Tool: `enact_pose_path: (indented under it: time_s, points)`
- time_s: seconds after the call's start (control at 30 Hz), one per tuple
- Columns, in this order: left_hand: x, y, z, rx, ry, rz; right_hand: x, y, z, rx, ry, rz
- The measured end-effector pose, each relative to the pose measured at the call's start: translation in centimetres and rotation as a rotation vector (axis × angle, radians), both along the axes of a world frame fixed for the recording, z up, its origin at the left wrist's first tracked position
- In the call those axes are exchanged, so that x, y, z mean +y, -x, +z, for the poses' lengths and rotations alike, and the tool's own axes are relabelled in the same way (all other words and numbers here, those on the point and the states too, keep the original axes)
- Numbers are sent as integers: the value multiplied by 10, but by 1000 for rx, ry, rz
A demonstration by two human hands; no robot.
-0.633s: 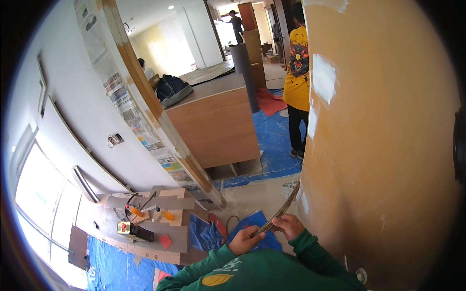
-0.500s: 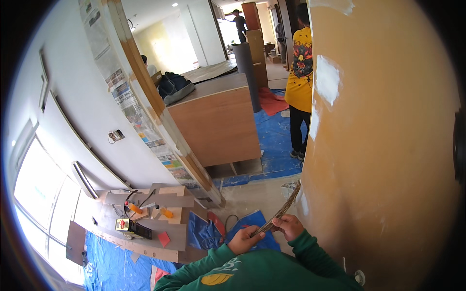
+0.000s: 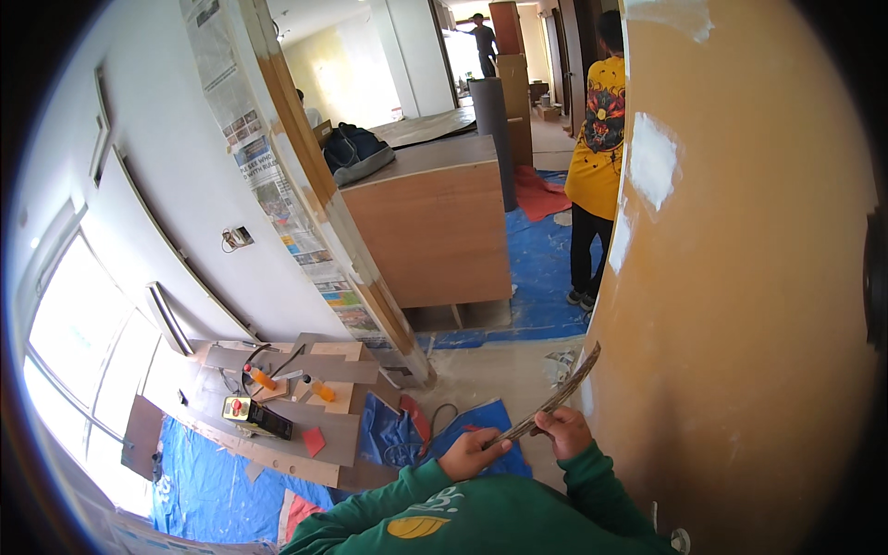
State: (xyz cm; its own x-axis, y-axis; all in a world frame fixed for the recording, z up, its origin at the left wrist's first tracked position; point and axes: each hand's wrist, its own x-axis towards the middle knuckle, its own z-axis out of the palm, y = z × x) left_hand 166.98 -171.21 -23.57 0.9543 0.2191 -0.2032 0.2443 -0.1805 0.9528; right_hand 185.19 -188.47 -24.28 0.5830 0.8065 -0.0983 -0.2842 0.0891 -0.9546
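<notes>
Low in the frame, right of centre, the left hand's (image 3: 470,453) fingers pinch the lower end of a brown, slightly curved strip (image 3: 575,380) and the right hand's (image 3: 564,435) close round it just beside. The tan wall (image 3: 740,305) blocks the right side, a board-topped bench (image 3: 319,450) with two orange bottles (image 3: 262,378) lies lower left, and a wooden cabinet (image 3: 430,236) stands upper centre. The strip's long axis slants from lower left to upper right, its free tip overlapping the wall's edge.
</notes>
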Motion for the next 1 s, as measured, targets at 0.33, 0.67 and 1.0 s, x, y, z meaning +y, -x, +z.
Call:
enact_pose_path:
  time_s: [0.33,0.67,1.0]
  points:
    - [-1,-3,-6,-177,304,-75,-11,-21,31,-348,24,-138]
    - [0,-6,11,38,114,-66,-1,-16,28,60,-44,215]
    - [5,-8,5,97,-21,38,11,-7,32,-322,-31,40]
